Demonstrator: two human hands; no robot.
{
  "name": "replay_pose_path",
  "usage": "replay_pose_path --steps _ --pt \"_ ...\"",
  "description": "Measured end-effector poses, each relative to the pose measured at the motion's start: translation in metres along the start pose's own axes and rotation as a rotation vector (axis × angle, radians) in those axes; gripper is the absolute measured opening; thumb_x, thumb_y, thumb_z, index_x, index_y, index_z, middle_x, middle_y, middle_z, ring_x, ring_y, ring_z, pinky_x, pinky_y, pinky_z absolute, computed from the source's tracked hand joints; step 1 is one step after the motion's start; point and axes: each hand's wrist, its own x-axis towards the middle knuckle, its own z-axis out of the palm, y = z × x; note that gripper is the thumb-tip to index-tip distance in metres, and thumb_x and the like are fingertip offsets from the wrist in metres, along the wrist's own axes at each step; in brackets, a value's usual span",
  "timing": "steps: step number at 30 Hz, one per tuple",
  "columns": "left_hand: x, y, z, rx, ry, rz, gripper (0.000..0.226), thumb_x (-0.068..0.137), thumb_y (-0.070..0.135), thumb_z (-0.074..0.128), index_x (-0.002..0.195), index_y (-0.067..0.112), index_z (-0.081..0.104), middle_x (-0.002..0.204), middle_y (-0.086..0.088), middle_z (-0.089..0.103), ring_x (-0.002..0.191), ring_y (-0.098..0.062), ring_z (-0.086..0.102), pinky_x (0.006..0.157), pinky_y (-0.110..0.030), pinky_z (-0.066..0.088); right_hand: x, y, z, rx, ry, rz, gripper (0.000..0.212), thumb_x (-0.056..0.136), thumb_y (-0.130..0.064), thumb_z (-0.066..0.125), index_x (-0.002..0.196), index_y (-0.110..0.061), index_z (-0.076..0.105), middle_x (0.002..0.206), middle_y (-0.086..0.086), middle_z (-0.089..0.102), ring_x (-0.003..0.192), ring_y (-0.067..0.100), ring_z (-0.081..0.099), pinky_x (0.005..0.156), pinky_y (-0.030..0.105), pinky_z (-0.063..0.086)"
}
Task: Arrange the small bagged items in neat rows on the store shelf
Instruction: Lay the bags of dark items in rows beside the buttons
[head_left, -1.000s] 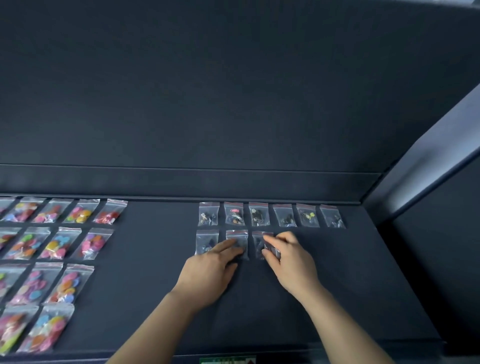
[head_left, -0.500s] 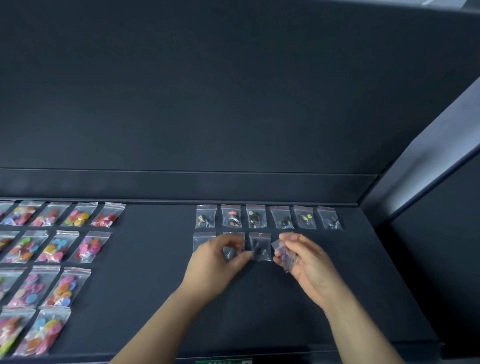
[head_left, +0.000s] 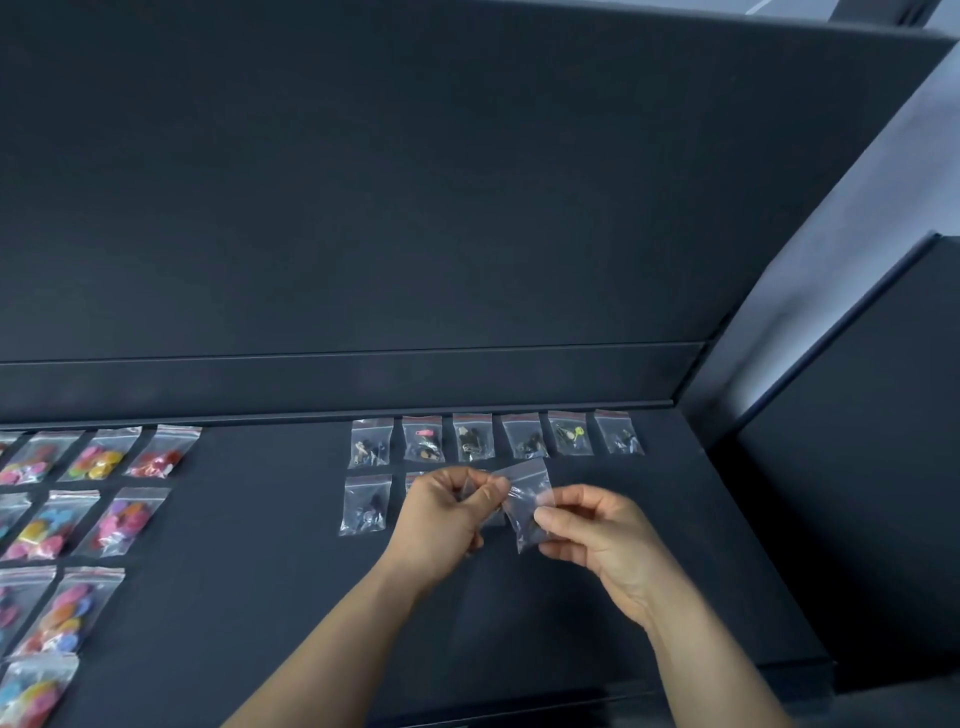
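Note:
A small clear bag (head_left: 527, 496) with a red zip strip hangs just above the dark shelf (head_left: 260, 571). My left hand (head_left: 447, 519) pinches its upper left corner and my right hand (head_left: 597, 535) pinches its lower edge. Behind it a back row of several small bags (head_left: 472, 437) with dark trinkets lies along the shelf's rear. In the second row one bag (head_left: 365, 505) lies at the left, and my left hand partly hides another bag (head_left: 415, 479) beside it.
Rows of larger bags of coloured buttons (head_left: 104, 462) cover the shelf's left part. A raised back lip (head_left: 363, 384) runs behind the rows. A grey upright panel (head_left: 831, 260) closes the right side. The shelf's front edge (head_left: 571, 696) lies below my forearms.
Both hands lifted off the second row. The right hand picked a small bag up from the shelf, and the left hand came over and took hold of its top corner.

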Motion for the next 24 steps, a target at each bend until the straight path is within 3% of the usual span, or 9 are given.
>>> replay_pose_path --steps 6,10,15,17,20,22,24 --pt "0.006 -0.005 0.004 0.041 0.018 -0.018 0.028 0.090 0.026 0.064 0.086 -0.002 0.066 0.043 0.011 0.048 0.036 -0.010 0.042 0.041 -0.020 0.036 0.004 0.000 -0.007 0.119 -0.013 0.052 0.023 0.060 -0.010 0.079 0.081 -0.005 0.071 0.081 0.014 0.070 0.073 0.022 0.067 0.067 0.034 0.058" --pt "0.010 -0.007 0.004 0.036 0.018 -0.002 0.029 0.089 0.029 0.065 0.082 0.001 0.067 0.060 -0.013 0.058 0.037 -0.010 0.042 0.045 -0.023 0.038 0.007 0.000 -0.010 0.086 0.005 0.047 0.028 0.058 -0.010 0.079 0.084 -0.004 0.069 0.077 0.015 0.071 0.070 0.021 0.067 0.067 0.032 0.058" --pt "0.011 -0.011 0.002 0.178 0.058 0.033 0.013 0.088 0.029 0.067 0.084 0.016 0.069 0.060 0.006 0.055 0.042 -0.009 0.048 0.047 -0.021 0.043 0.015 0.007 -0.013 0.108 0.049 -0.017 0.022 0.072 0.000 0.076 0.092 -0.001 0.068 0.082 0.013 0.071 0.073 0.020 0.068 0.068 0.032 0.059" --pt "0.011 -0.016 -0.003 0.450 0.107 0.108 0.010 0.086 0.032 0.068 0.095 0.029 0.069 0.081 0.012 0.064 0.062 -0.005 0.058 0.064 -0.022 0.048 0.022 0.014 -0.012 -0.085 0.170 -0.064 0.015 0.079 -0.002 0.074 0.093 -0.003 0.068 0.081 0.012 0.071 0.070 0.018 0.069 0.066 0.033 0.059" --pt "0.009 -0.025 -0.008 0.824 0.118 0.204 0.029 0.088 0.037 0.061 0.117 0.038 0.063 0.122 0.021 0.059 0.107 -0.006 0.059 0.084 -0.021 0.046 0.035 0.025 -0.015 -0.675 0.346 -0.181 0.013 0.081 -0.025 0.075 0.088 -0.018 0.067 0.075 -0.004 0.070 0.067 0.011 0.066 0.066 0.034 0.057" --pt "0.007 -0.027 -0.007 0.913 0.106 0.252 0.032 0.090 0.037 0.057 0.122 0.038 0.060 0.132 0.023 0.053 0.113 -0.005 0.057 0.085 -0.021 0.046 0.037 0.027 -0.017 -0.988 0.375 -0.271 0.014 0.082 -0.035 0.070 0.093 -0.028 0.064 0.078 -0.012 0.062 0.069 0.008 0.059 0.064 0.030 0.051" --pt "0.007 -0.029 -0.006 0.971 0.099 0.286 0.031 0.092 0.036 0.053 0.122 0.038 0.059 0.136 0.024 0.049 0.114 -0.004 0.057 0.084 -0.023 0.048 0.037 0.027 -0.018 -1.045 0.352 -0.399 0.020 0.083 -0.033 0.068 0.103 -0.030 0.065 0.087 -0.013 0.054 0.067 0.004 0.052 0.063 0.026 0.047"
